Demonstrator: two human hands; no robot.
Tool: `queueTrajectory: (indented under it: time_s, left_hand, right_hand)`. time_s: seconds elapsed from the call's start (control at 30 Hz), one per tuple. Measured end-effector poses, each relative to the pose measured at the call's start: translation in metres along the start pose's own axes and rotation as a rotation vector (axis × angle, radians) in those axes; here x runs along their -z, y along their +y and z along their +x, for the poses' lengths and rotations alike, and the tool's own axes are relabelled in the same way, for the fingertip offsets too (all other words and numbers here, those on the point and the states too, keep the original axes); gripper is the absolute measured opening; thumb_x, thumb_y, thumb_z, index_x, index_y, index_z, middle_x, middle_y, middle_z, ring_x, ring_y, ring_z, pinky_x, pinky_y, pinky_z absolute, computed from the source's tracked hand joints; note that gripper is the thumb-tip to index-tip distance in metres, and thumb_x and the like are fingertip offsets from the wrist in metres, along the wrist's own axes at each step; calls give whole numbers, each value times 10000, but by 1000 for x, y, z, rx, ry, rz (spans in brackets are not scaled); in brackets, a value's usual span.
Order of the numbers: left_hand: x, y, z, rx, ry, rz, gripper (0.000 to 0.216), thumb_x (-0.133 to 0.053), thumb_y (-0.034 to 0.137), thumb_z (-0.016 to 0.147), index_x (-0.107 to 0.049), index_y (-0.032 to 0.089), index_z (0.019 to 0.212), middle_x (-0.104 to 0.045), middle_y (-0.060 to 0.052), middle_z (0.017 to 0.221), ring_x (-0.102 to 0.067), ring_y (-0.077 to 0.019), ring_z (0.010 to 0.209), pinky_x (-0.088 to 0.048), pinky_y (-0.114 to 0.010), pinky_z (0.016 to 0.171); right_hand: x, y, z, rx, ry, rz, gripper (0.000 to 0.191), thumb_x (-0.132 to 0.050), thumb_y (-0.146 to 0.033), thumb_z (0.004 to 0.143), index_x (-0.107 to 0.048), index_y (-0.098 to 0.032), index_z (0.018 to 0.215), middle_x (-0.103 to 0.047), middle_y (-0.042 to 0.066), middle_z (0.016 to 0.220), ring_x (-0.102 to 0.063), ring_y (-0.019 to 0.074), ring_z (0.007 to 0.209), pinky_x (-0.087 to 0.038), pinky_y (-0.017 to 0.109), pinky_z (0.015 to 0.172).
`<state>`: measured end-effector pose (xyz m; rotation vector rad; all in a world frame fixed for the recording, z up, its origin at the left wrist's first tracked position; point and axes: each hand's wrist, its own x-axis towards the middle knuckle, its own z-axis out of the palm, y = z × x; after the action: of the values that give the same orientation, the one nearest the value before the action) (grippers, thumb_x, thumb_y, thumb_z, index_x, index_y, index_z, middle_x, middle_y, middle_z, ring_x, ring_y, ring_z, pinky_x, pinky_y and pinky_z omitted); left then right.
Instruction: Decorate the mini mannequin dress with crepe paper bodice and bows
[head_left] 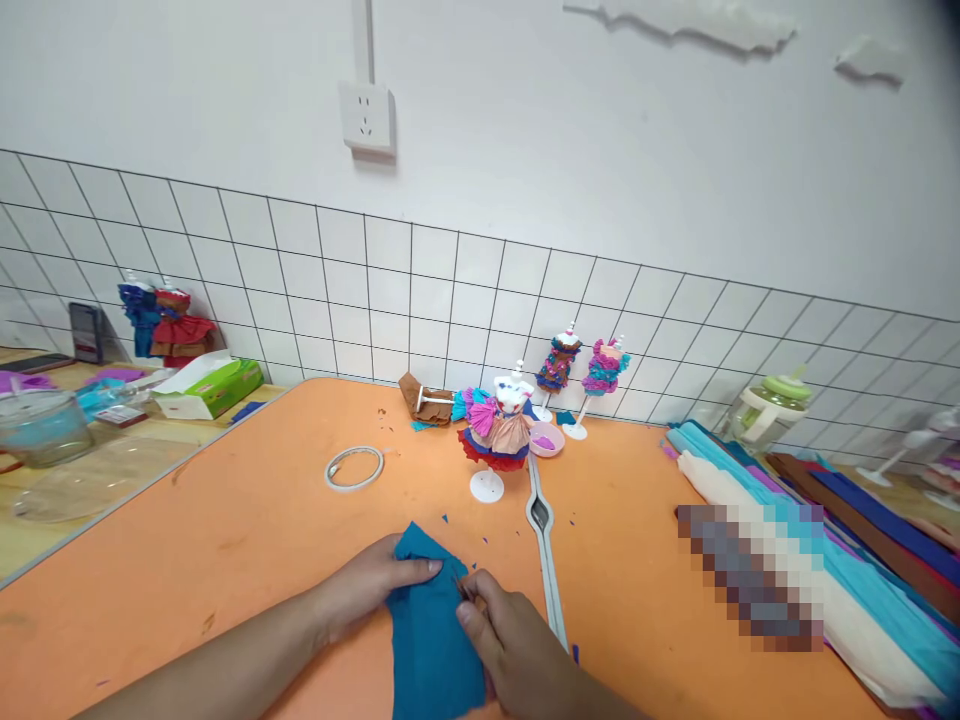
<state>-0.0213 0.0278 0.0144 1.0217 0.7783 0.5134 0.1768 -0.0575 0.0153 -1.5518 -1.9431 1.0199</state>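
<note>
A teal piece of crepe paper [427, 620] lies on the orange table [247, 530] right in front of me. My left hand [367, 585] rests on its left edge, fingers pressed flat on the paper. On the right edge, my right hand [502, 640] is pinched on the paper, with a thin dark object between its fingertips that I cannot make out. Just right of my right hand lies a long grey tool [546, 545], pointing away from me.
A small mannequin in a paper dress [496, 430] stands ahead, with two more dressed ones [559, 365] by the tiled wall, a pink dish [546, 440] and a tape ring [354, 468]. Rolls of coloured crepe paper [795, 520] lie at the right. A tissue box [210, 388] sits far left.
</note>
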Motion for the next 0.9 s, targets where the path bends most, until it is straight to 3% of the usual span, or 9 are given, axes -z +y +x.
queueTrajectory:
  time_s: [0.17, 0.37, 0.47, 0.7, 0.9]
  left_hand:
    - [1, -1, 1, 1, -18, 25, 372, -795, 370, 666, -728, 145, 954, -743, -122, 1013, -671, -301, 987, -481, -432, 945]
    - [3, -1, 0, -3, -29, -20, 386, -778, 367, 698, -714, 142, 1005, -728, -122, 1069, -658, -306, 1029, -471, -438, 964]
    - [2, 0, -1, 1, -56, -9, 370, -776, 355, 702, -720, 138, 996, -724, -124, 1082, -660, -307, 1022, -471, -439, 965]
    - [0, 2, -2, -35, -178, 69, 370, -756, 317, 731, -713, 173, 1070, -683, -101, 1186, -651, -282, 1037, -473, -415, 957]
    - [-1, 2, -1, -65, -195, 162, 317, -750, 329, 734, -732, 173, 1010, -728, -74, 1080, -660, -259, 984, -483, -375, 916]
  right_hand:
    - [1, -2, -2, -14, -23, 39, 419, -295, -567, 956, -530, -229, 1034, -595, 10, 739, -573, 154, 664, -382, 233, 571]
    - [-1, 2, -2, -68, -151, 243, 488, -248, -633, 936, -497, -232, 1056, -471, -58, 524, -447, 109, 377, -312, 190, 350]
    - [-4, 5, 0, -81, -139, 261, 501, -256, -656, 922, -486, -233, 1060, -477, -62, 509, -426, 109, 337, -294, 189, 308]
    - [-5, 6, 1, -34, -66, 121, 420, -275, -595, 952, -472, -224, 957, -547, -37, 574, -499, 120, 443, -341, 215, 456]
    - [-6, 6, 1, 52, 3, 41, 357, -319, -534, 967, -478, -220, 916, -556, -26, 612, -531, 134, 564, -300, 227, 519]
